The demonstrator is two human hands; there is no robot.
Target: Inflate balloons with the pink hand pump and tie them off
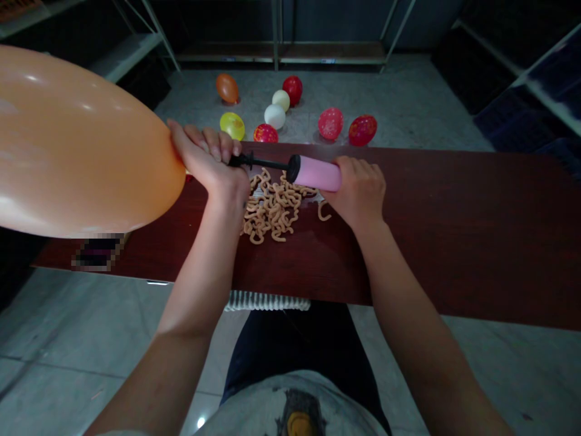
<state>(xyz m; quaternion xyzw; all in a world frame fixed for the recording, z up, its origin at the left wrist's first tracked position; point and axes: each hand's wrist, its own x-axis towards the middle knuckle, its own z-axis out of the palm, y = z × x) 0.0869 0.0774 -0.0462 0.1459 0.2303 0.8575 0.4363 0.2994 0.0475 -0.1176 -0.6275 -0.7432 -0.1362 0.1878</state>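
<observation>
A large inflated orange balloon point(77, 145) fills the upper left of the view, hanging over the left end of a long dark red-brown wooden table point(454, 230). Its narrow end meets the left hand point(209, 160), whose fingers are curled tightly together around the balloon's neck and the black nozzle end of a hand pump point(290, 169). The pump lies level above the table's far edge: a thin black rod runs from the left hand to a pink plastic cylinder body. The right hand point(358, 191) wraps around the right end of that pink body, fingers closed about it.

Just beneath the pump, on the table near its far edge, lies a loose heap of small curled pale-orange uninflated balloons point(272, 209); one curl sits apart at the heap's right side, close to the right hand.

Beyond the table's far edge, on the grey stone floor point(408, 103), rest several smaller inflated balloons point(330, 123) well apart from the hands: orange, yellow, two white, and four red. Metal shelving legs stand behind them.
</observation>
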